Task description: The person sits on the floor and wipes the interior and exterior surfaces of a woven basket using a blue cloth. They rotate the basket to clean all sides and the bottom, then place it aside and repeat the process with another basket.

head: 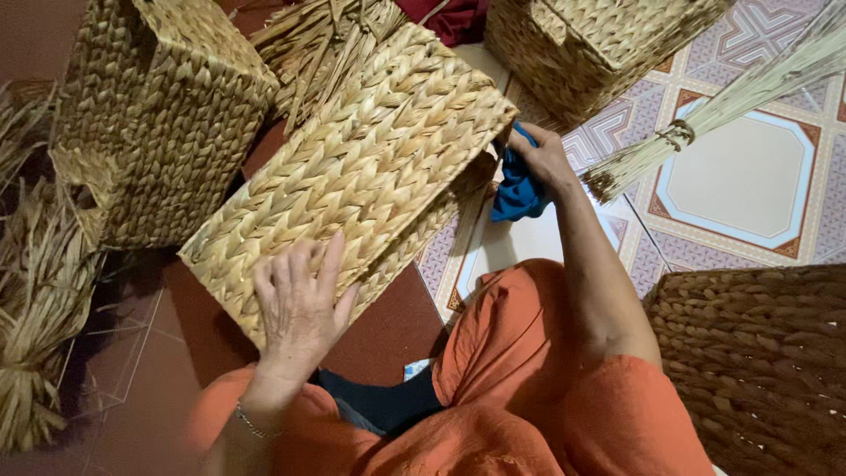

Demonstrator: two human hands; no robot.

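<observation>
— Any room left of the woven basket (370, 167)?
— Little: a second basket (159, 115) stands close, straw bundles (35, 291) beyond.
— And right?
— Bare tiled floor (749, 176), crossed by a tied reed bundle (705, 115); another basket (758, 361) blocks the near corner.

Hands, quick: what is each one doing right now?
Left hand: open, fingers spread flat on the rectangular woven straw basket.
Right hand: closed on a bright blue cloth at the basket's edge.

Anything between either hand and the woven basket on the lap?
Nothing visible. The left hand lies flat on the woven basket, in direct contact. The right hand is at its far edge, gripping a blue cloth there; whether the cloth separates palm from weave is unclear.
</observation>
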